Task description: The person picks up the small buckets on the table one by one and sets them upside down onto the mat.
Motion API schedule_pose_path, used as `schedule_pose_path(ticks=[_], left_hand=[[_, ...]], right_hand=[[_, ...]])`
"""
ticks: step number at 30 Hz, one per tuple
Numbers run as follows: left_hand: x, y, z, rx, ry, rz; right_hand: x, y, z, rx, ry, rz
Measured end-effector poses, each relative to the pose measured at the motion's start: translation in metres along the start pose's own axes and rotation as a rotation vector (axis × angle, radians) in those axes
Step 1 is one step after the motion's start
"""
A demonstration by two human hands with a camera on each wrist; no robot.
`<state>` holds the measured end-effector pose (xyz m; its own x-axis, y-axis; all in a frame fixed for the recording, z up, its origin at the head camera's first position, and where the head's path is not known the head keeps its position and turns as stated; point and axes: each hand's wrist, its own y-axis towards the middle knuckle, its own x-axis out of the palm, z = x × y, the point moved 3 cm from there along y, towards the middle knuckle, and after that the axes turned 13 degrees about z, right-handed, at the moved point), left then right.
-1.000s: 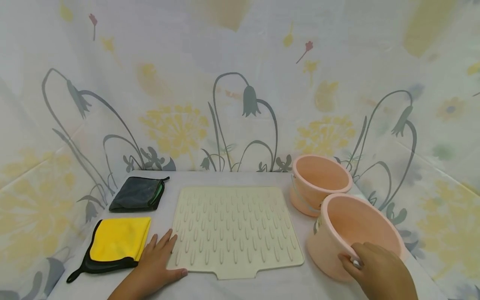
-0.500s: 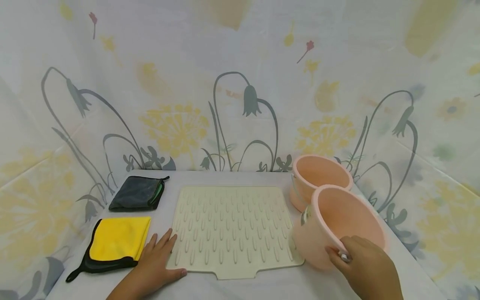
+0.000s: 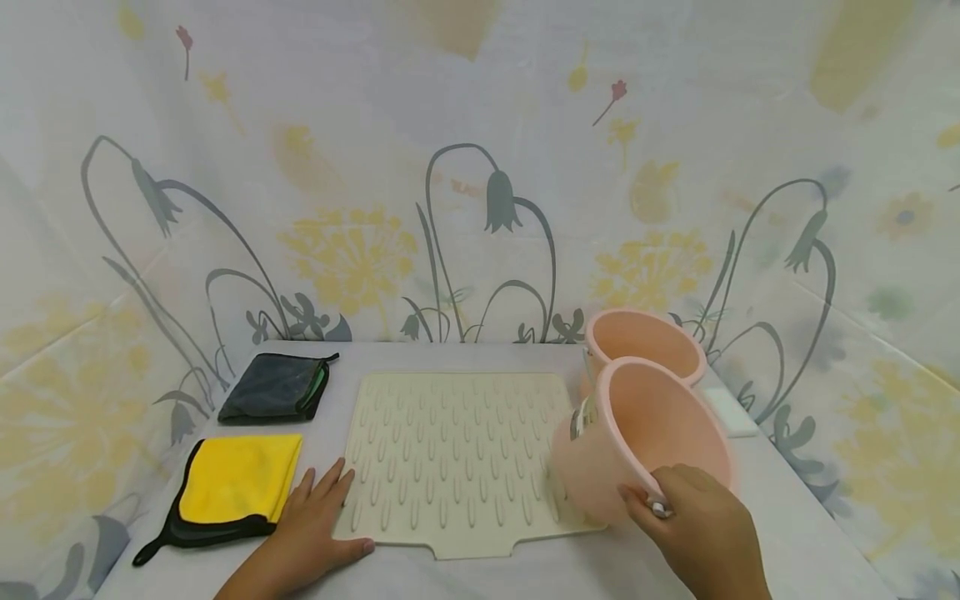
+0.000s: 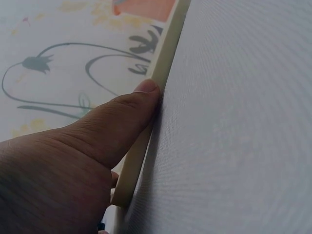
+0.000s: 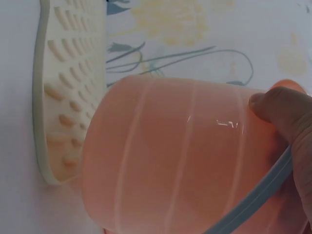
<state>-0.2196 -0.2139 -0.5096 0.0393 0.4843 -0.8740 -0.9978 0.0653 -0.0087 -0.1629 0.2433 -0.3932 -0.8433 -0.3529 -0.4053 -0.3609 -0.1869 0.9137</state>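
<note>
Right hand (image 3: 701,525) grips the tilted bucket (image 3: 600,467), perhaps touching the mat (image 3: 453,467).

Pale flower-printed sheeting (image 3: 360,150) behind a white tabletop (image 3: 795,525)

The front bucket (image 3: 588,471) is peach-pink, ringed by paler lines, with a grey handle (image 5: 256,195); the rear bucket (image 3: 645,333) is peach-pink too. The mat (image 3: 457,454) is cream, patterned with rows of oblong bumps. The yellow cloth (image 3: 240,479) is edged in black; the charcoal cloth (image 3: 266,392) shows green. The white backdrop curtain (image 3: 348,258) bears yellow blossoms and grey-green bellflowers.
</note>
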Motion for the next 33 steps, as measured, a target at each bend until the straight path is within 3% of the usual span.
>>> schedule_pose_path(ticks=[12,20,27,33], left_hand=[[0.000,0.002,0.000,-0.008,0.005,-0.006],[0.001,0.001,0.000,-0.015,0.010,-0.007],[0.001,0.001,-0.001,-0.018,0.009,0.000],[0.002,0.002,-0.001,-0.024,0.006,0.002]], right_hand=[[0.017,0.004,-0.019,0.043,0.126,0.043],[0.028,0.007,-0.028,0.070,0.146,0.046],[0.040,0.011,-0.035,0.096,0.220,0.131],[0.047,0.014,-0.039,0.100,0.244,0.136]])
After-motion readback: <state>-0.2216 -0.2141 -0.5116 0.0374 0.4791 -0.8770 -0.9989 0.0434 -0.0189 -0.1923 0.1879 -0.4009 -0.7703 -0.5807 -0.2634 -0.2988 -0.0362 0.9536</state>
